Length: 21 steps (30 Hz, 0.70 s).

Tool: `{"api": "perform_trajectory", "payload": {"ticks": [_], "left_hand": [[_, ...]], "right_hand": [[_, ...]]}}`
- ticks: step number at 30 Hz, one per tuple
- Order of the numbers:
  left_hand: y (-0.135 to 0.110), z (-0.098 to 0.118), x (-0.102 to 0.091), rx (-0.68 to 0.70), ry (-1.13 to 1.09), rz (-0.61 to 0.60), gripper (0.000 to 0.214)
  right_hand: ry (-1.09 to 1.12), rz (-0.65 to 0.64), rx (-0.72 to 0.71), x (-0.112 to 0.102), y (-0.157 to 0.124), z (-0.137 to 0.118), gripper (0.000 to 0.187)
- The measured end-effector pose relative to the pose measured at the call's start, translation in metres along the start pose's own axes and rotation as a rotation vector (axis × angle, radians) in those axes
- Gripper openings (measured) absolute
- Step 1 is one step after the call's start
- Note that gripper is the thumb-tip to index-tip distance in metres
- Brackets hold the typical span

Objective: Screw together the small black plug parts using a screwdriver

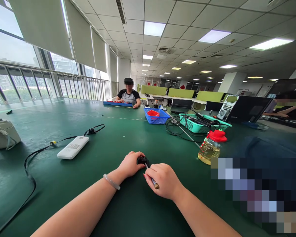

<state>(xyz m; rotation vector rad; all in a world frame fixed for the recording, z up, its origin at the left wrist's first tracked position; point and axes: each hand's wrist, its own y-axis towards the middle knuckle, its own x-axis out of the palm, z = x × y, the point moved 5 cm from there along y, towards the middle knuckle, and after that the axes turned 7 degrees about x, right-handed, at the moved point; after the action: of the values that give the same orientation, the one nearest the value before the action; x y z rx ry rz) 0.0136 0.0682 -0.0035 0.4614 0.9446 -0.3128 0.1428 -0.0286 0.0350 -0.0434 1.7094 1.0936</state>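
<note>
My left hand (132, 163) is closed around a small black part (141, 160), its exact kind too small to make out, low over the green table. A slim screwdriver (155, 183) with a rounded brownish end is pinched in my right hand (164, 180). Its thin tip points up and left, meeting the black part or just beside it; contact is unclear. A pale bangle (111, 182) circles my left wrist. Fingers hide much of the black part and the middle of the screwdriver.
Left lie a white power bank (73, 147), a black cable (32, 177) and a beige case (3, 133). Right stands a red-lidded jar (209, 149). Beyond are a blue basket (156, 119) and a green basket (196, 127) of cables. A person (128, 95) sits across the table (108, 210).
</note>
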Motion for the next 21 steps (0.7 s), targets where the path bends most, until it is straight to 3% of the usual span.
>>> {"api": "perform_trajectory", "payload": {"ticks": [16,21], "left_hand": [[0.000,0.002,-0.001,0.017,-0.022,0.006,0.034],[0.000,0.001,0.000,0.018,-0.021,0.004,0.033]], "right_hand": [[0.051,-0.003,0.024,-0.003,0.001,0.007,0.025],[0.159,-0.043,0.096,-0.003,0.001,0.012,0.023]]}}
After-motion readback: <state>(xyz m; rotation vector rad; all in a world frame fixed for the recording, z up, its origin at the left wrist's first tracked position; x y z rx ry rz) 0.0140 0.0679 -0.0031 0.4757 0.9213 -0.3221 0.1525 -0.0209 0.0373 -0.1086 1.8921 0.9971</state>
